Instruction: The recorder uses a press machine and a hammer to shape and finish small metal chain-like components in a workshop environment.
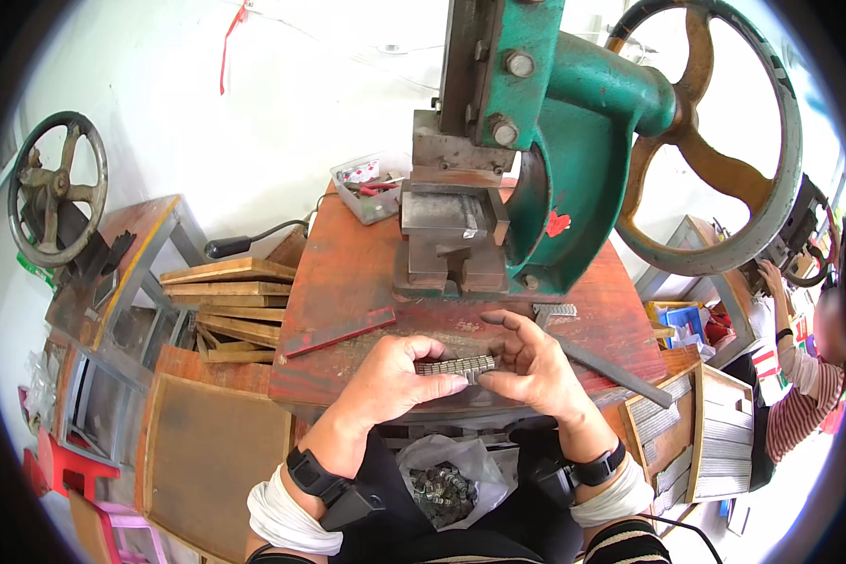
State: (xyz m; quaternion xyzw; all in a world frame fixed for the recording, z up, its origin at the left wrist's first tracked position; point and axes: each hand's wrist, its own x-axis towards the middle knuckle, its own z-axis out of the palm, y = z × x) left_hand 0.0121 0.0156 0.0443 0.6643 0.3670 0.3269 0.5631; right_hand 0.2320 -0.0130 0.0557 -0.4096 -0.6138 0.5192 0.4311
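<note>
A small workshop with a pale wall is shown; at its centre a worn red-brown bench top (pixel 348 282) carries a green hand press (pixel 545 160) with a large spoked flywheel (pixel 705 141). A short row of small grey metal pieces (pixel 456 367), stacked face to face, is held over the near edge of the bench, directly in front of the press die (pixel 451 235). The left hand (pixel 395 376) is closed on the row's left end, thumb and fingers pinching it. The right hand (pixel 536 367) is set against the right end, thumb and lower fingers pressing inward while the upper fingers are spread open. End pressure from both sides appears to be what keeps the loose pieces aligned as one bar. Below, between the knees, an open plastic bag (pixel 446 484) of similar pieces is placed within easy reach. A red flat strip (pixel 338 332) lies to the left and a grey bar (pixel 611 368) projects over the right edge. Bare bench lies between hands and die; stacked wooden boards (pixel 230 305) crowd the left side. Another person (pixel 808 376) is seen at far right.
</note>
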